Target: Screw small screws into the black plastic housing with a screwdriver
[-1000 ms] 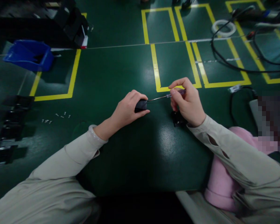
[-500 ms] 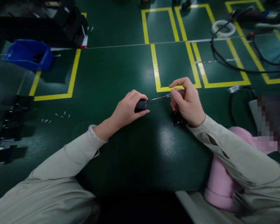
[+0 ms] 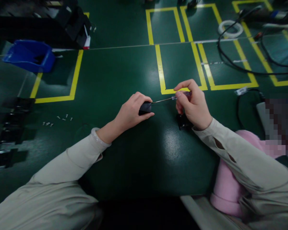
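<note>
Between the thumb and fingers of my left hand (image 3: 133,110) is a small black block-shaped part (image 3: 145,108), held near the middle of the green table. My right hand (image 3: 193,103) grips the clear handle of a screwdriver (image 3: 174,97). The thin shaft runs left, and its tip meets the upper right side of the black part; the exact contact point is too small to make out. Just under my right hand lies another black part (image 3: 182,122), partly covered by the hand. Several small screws (image 3: 48,124) are scattered on the table to the left of my left hand.
Several black parts (image 3: 11,134) stand in a row at the left edge. A blue bin (image 3: 30,56) sits at the upper left beside black racking (image 3: 72,24). At the right are a white tape ring (image 3: 222,29), black cables (image 3: 232,65) and a pink cloth-like item (image 3: 227,191).
</note>
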Available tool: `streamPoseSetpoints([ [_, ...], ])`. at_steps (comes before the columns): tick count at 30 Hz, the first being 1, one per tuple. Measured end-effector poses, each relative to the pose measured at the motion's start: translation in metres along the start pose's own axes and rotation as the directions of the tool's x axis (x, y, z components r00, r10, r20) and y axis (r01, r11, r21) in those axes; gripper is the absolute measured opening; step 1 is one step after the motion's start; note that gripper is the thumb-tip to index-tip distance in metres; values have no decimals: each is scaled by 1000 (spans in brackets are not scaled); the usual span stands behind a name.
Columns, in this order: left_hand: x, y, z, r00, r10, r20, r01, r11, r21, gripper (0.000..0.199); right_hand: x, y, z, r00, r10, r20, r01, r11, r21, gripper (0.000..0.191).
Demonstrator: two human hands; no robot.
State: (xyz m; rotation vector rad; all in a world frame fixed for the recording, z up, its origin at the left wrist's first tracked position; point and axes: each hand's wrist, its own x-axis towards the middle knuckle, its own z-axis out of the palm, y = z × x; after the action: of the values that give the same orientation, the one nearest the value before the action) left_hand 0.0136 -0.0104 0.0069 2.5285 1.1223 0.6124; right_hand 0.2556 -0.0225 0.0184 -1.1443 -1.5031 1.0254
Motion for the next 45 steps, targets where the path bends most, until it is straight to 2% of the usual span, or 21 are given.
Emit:
streamPoseSetpoints([
  [12,1,1,0,1000,-19,10,20,1000,-8,36,1,-1,0,1000,4,-7,-5,1000,-19,28],
  [21,0,1,1,1000,-8,8,8,1000,-10,35,1,0,0,1000,12,-4,-12,1000,11,22],
  [25,0,1,0,1000,1,-1,-1,1000,-6,35,1,-1,1,1000,2,-8,-2,1000,-22,29],
  [30,1,1,0,1000,-7,6,7,1000,-1,35,1,0,1,1000,-7,0,8,1000,23,25],
  [38,0,1,0,1000,-10,8,10,1000,-12,36,1,0,0,1000,10,-10,-10,999,-40,27],
  [45,1,0,0,1000,-1,3,1,1000,-6,36,0,0,1,1000,7,-3,-7,1000,-2,25],
])
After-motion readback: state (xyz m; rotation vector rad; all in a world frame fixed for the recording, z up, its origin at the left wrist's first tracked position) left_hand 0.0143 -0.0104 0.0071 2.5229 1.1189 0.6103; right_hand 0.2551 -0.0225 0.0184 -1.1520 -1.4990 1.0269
